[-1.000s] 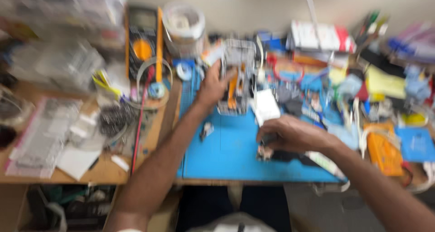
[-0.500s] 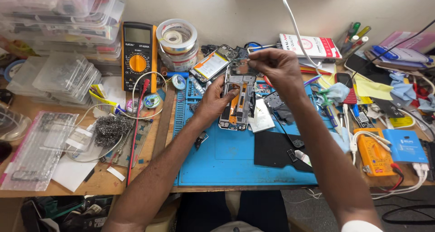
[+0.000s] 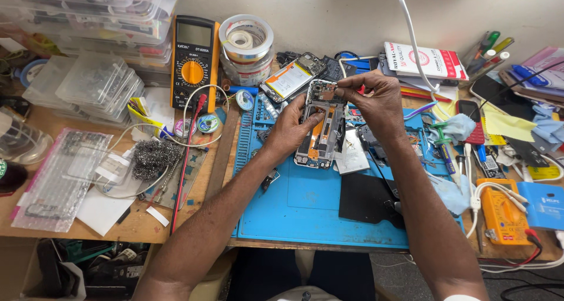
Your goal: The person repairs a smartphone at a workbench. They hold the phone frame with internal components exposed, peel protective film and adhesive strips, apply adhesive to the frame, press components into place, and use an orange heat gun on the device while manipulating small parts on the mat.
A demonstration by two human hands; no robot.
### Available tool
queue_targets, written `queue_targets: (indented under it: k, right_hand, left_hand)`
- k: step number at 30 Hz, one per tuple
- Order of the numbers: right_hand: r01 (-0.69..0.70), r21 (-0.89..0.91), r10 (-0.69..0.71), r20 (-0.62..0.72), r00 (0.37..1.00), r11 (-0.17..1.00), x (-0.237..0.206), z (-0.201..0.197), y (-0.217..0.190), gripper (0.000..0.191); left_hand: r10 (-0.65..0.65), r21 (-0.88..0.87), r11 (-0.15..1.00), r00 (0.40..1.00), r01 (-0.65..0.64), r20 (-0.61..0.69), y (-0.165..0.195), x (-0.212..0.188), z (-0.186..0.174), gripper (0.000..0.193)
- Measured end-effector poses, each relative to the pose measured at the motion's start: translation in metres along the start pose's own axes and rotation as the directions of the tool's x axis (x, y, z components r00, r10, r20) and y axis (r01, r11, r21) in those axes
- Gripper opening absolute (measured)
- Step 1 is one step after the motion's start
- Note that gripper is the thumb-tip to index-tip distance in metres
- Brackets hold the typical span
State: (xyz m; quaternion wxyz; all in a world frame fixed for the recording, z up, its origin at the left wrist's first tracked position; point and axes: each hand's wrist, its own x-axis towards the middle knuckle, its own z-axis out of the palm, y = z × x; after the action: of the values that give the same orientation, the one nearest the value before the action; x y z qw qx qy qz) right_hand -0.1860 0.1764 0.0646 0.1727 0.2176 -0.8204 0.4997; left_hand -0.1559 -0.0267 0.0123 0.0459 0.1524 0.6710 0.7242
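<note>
Centrally, an opened smartphone (image 3: 321, 133) lies back-up on the blue work mat (image 3: 305, 201), its circuit boards and orange flex cables exposed. The left hand (image 3: 292, 130) presses down on the phone's left edge, fingers spread over the frame, apparently to keep the body from sliding on the mat. The right hand (image 3: 376, 104) is pinched shut on a small copper-coloured component (image 3: 326, 94), held at the phone's upper end, just above the camera area; thumb and forefinger close on it from the right so that the part stays visible from above. Both hands thus meet over the top of the phone, wrists well apart.

Beside the phone on the right rests a silvery shield plate (image 3: 354, 159), and a black square pad (image 3: 365, 198) lies nearer the table's front edge. A second dismantled phone (image 3: 292, 77) sits just behind the left hand. Further left stand a yellow multimeter (image 3: 194, 57), stacked tape rolls (image 3: 247, 45) and a wad of steel wool (image 3: 151, 158). A smaller orange meter (image 3: 506, 210) lies at the right of the wooden table (image 3: 141, 224).
</note>
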Motion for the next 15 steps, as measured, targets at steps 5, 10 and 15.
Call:
queue_targets:
  k: [5, 10, 15]
  right_hand:
    - [-0.088, 0.101, 0.087, 0.017, 0.996, 0.991, -0.0008, 0.0006, 0.0011, 0.022]
    - [-0.047, -0.026, 0.047, -0.019, 0.999, 0.999, -0.0048, 0.0029, -0.0008, 0.019]
    - [0.122, -0.122, -0.128, -0.043, 0.991, 0.985, -0.0068, 0.0042, -0.0038, 0.016]
  left_hand:
    - [0.104, 0.112, 0.988, 0.995, -0.102, -0.009, -0.0028, -0.0014, 0.0002, 0.039]
    - [0.040, 0.086, 0.996, 0.999, -0.039, -0.008, -0.0011, -0.0019, 0.0003, 0.040]
    - [-0.001, 0.066, 0.998, 1.000, 0.002, -0.014, 0.0045, -0.0023, 0.0017, 0.043]
